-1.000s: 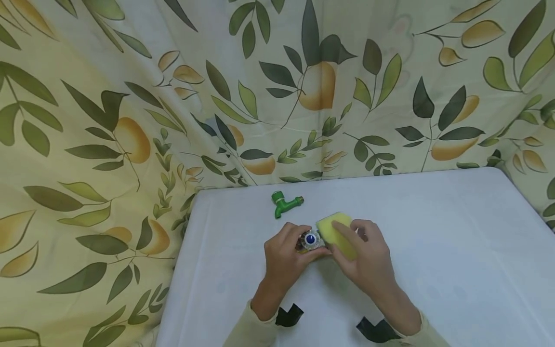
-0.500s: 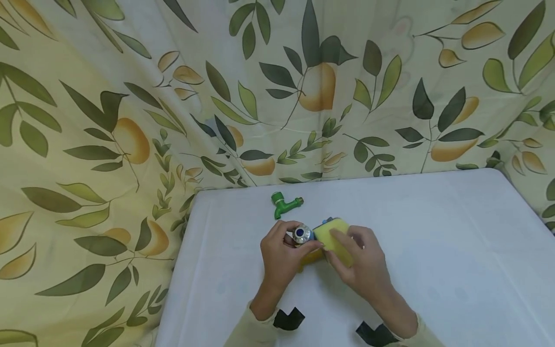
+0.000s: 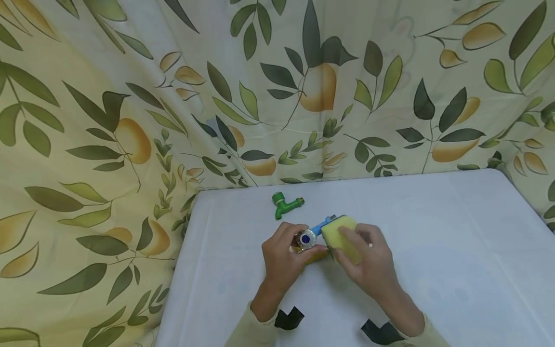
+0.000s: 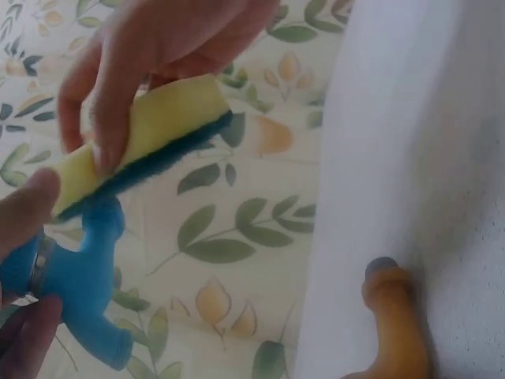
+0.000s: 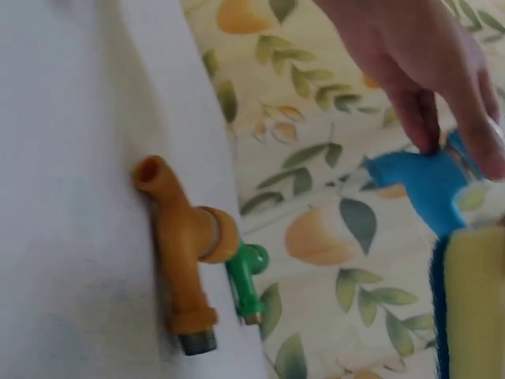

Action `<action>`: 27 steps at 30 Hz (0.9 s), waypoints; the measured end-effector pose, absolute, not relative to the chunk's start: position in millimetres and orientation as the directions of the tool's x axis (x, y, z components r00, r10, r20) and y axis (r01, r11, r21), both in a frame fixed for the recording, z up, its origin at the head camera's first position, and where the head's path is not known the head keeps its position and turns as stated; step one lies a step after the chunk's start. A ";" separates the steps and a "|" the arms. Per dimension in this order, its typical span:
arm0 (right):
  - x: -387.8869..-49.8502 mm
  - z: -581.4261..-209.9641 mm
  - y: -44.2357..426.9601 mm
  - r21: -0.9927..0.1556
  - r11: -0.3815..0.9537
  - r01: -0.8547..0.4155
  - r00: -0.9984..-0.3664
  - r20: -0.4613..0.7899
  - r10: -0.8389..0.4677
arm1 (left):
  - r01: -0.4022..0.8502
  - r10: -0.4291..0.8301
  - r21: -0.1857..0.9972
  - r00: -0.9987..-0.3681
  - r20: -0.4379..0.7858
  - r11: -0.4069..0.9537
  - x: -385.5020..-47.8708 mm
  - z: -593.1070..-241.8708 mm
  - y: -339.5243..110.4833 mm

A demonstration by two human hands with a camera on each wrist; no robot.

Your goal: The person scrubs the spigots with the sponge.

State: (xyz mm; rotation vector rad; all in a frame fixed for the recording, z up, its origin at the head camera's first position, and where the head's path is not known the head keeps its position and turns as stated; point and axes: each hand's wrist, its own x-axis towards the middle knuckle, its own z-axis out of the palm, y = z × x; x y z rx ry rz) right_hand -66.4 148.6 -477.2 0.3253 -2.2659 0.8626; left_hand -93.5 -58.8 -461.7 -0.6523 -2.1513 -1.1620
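Note:
My left hand (image 3: 282, 250) grips a blue tap (image 4: 79, 284) by its knob end, above the table. The round cap with a dark blue centre faces up in the head view. My right hand (image 3: 373, 258) pinches a sponge (image 4: 185, 106), yellow with a dark green scouring side. In the left wrist view, that green side lies against the tap's pipe end. Below the hands an orange tap (image 5: 181, 237) lies on the table, mostly hidden by the left hand in the head view. A green tap (image 3: 284, 206) lies farther back.
A white-covered table (image 3: 433, 241) spreads under the hands. Behind and to the left hangs a curtain (image 3: 260, 96) with a leaf and fruit print. Black straps (image 3: 289, 318) hang by both wrists.
The sponge has shifted back and forth along the blue tap and now sits a little farther right. More of the tap's blue body shows, and its cap has tilted and moved slightly.

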 end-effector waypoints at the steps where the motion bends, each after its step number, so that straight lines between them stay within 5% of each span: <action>1: -67.1 -476.1 149.4 -0.498 0.752 -0.432 -0.744 0.668 0.015 | 0.680 0.151 0.521 -0.671 0.726 0.516 -94.4 -462.0 -59.0; 7: -70.3 -464.9 153.3 -0.546 0.765 -0.342 -0.817 0.575 0.046 | 0.724 0.241 0.289 -0.532 0.811 0.626 -96.6 -464.6 -60.4; 18: -73.8 -453.0 148.1 -0.577 0.766 -0.285 -0.845 0.528 0.084 | 0.743 0.399 -0.093 -0.246 0.883 0.663 -96.7 -464.3 -58.9; 27: -80.3 -440.4 150.0 -0.609 0.750 -0.257 -0.922 0.388 -0.001 | 0.761 0.533 -0.211 -0.202 0.822 0.614 -91.8 -462.7 -57.2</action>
